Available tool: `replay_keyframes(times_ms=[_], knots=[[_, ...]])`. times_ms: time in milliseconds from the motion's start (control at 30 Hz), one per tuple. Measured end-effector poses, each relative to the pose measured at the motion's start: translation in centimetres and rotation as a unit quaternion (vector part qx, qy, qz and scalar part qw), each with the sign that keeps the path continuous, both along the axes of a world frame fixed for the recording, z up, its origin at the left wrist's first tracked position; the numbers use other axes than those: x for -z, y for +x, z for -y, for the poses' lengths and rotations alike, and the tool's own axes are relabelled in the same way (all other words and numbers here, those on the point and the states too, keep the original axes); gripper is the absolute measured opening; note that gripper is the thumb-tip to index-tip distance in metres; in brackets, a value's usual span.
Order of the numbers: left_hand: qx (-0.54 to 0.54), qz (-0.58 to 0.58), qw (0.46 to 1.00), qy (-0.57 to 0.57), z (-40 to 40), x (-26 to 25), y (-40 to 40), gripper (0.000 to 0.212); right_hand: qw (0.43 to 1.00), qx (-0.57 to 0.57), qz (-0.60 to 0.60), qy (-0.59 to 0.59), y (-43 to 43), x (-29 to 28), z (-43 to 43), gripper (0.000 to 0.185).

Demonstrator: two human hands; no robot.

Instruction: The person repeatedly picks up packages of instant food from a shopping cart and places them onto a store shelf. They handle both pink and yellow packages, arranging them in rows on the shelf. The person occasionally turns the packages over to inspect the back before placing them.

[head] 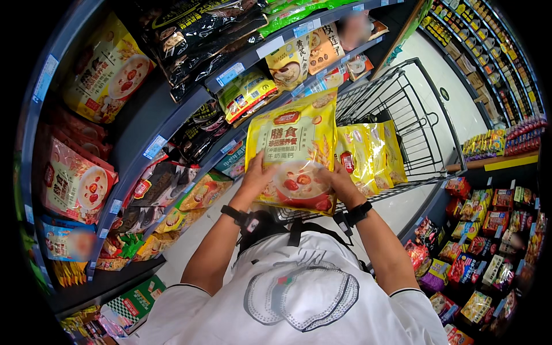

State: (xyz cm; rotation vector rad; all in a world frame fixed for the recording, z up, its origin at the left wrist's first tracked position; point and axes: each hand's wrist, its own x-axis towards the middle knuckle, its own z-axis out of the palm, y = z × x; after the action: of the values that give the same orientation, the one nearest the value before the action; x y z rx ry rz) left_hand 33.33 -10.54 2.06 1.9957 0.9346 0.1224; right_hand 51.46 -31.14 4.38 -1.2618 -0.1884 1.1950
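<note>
A large yellow plastic bag of cereal powder (288, 148) is held upright in front of me, its printed front facing me. My left hand (258, 177) grips its left edge and my right hand (343, 181) grips its lower right edge. The fingers behind the bag are hidden. Just beyond it stands a wire shopping cart (420, 129). Several similar yellow bags (366, 151) stand in a row in the cart, to the right of the held bag. Each wrist wears a black strap.
Curved-looking shelves (172, 123) on the left carry a yellow bag (110, 71), pink bags (77, 183) and black bags (202, 47). Packaged snacks (478, 241) fill the rack at right. More stocked shelves (496, 56) stand across the tiled aisle floor (463, 88). A green carton (136, 302) sits low at left.
</note>
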Motion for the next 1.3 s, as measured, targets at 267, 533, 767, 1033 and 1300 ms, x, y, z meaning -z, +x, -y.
replay_keyframes(times_ms=[267,533,767,1033,1300], knots=[[0.065,0.063,0.994,-0.053,3.6,-6.3,3.7,0.084,0.990,0.022,0.134,0.040,-0.6,-3.3,-1.5,0.043],[0.102,0.180,0.968,-0.145,4.2,-9.7,6.0,0.089,0.873,0.002,0.485,-0.053,0.3,-9.7,-0.9,0.053],[0.080,0.214,0.909,-0.347,2.9,-9.7,6.8,0.074,0.747,-0.043,0.649,-0.135,-2.3,-9.1,-4.7,0.073],[0.020,0.154,0.913,-0.378,0.9,-10.5,3.9,0.063,0.716,-0.140,0.662,-0.170,-6.0,-7.8,-7.6,0.071],[-0.192,0.261,0.842,-0.432,-1.2,-5.3,-1.7,0.052,0.703,-0.173,0.687,-0.065,-10.5,-7.7,-9.9,0.063]])
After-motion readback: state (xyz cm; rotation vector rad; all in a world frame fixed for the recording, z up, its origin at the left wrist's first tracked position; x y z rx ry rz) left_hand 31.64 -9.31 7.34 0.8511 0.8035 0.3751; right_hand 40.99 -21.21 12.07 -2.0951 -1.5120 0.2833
